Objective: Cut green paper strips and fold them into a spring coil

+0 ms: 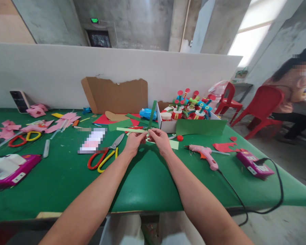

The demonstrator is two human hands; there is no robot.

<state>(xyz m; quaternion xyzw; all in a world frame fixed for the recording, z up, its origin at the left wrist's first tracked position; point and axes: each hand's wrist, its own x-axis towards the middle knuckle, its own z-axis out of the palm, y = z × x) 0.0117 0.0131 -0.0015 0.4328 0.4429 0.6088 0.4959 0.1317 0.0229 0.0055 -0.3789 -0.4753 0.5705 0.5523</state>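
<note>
Both my hands meet above the green table (142,183), fingers pinched on crossed paper strips. My left hand (134,141) grips a pale green strip (129,129) that runs off to the left. My right hand (161,139) holds a dark green strip (152,114) that stands up and leans back. A small folded stack of the two strips sits between my fingertips, mostly hidden. Red and yellow scissors (105,157) lie just left of my left wrist. A pink glue gun (206,154) lies to the right of my right hand, its black cord trailing off the table edge.
A white box (168,126) of paper-cup figures stands behind my hands, with a green sheet (201,127) leaning on it. Cardboard (116,95), pink paper scraps (35,127), another pair of scissors (24,139) and magenta packs (253,164) lie around. A person sits on a red chair (264,105) at the right.
</note>
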